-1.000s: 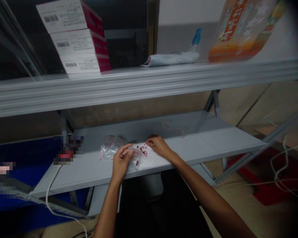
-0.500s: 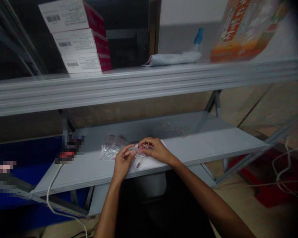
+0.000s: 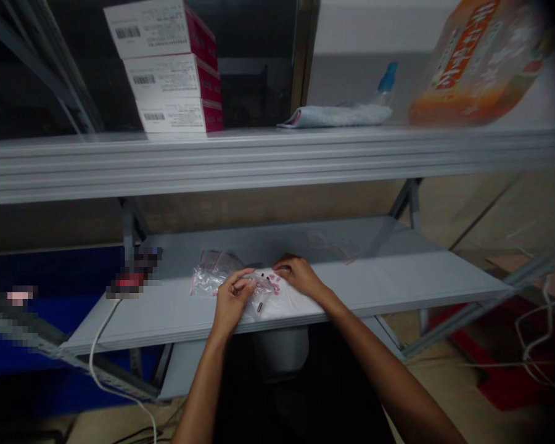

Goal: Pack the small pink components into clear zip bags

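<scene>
Dim lt, R edge blurry

Dimly lit throughout: at twelve o'clock, dark panel, possibly a window; at one, pale wall; beneath both, grey shelf; at four, tan floor.

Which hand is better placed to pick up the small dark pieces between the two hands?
Probably the right hand: both are near the small dark pieces, but the left hand pinches a clear plastic bag. Whether the right holds anything is unclear.
</scene>
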Demonstrator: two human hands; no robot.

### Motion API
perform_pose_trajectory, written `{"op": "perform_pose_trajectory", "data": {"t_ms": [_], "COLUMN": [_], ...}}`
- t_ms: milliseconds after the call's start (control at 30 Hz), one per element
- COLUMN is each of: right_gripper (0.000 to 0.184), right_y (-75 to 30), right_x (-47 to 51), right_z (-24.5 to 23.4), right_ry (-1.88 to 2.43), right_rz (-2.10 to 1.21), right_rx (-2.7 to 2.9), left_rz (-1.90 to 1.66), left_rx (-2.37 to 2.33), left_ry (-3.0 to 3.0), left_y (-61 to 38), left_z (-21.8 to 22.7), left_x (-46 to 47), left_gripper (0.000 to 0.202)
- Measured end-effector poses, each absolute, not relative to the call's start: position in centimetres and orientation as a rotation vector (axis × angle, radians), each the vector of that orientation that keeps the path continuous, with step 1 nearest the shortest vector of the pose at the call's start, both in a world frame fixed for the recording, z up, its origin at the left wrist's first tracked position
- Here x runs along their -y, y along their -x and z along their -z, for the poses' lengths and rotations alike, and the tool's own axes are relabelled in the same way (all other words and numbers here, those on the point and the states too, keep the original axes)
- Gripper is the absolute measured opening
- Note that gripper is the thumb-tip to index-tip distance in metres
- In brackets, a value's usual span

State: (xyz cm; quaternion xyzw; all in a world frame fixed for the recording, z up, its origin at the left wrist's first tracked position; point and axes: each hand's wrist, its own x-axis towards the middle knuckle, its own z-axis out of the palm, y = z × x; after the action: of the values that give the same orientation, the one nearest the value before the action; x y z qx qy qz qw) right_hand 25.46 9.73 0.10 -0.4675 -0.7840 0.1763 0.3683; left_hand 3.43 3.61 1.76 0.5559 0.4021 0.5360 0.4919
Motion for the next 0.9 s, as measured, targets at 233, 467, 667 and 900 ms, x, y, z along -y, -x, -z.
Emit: {"op": "perform_pose_trajectory", "data": {"t_ms": [233,467,667,900], "right_gripper": [0.013,0.015,0.019,0.016], "right_y": [-24.9,-23.7,-24.2,-27.0], "right_x": [-9.0,-6.7,-6.6,-8.0], "right_z": [-1.1,-3.6,-3.1,-0.3], "right_ry": [1.104,0.766,0.789,1.100], "right_rz": [-0.538,-0.793,-0.749,-0.516], "right_rx": [1.891,1.930,1.909,2.018], "left_rz": [-1.299,-1.239,-1.222,-1.229], "left_rx": [-0.951,-0.941,-0.921,-0.939], "left_ry": [-1.347,-1.372,-1.377,-1.358], "left_y": [-3.3,-3.4,-3.3,-3.4], "left_z": [-1.4,-1.4,-1.4,-1.7], "left_x": [-3.8,-4.1,-4.0,-3.8], "left_gripper": [0.041,0.039,0.038,0.039]}}
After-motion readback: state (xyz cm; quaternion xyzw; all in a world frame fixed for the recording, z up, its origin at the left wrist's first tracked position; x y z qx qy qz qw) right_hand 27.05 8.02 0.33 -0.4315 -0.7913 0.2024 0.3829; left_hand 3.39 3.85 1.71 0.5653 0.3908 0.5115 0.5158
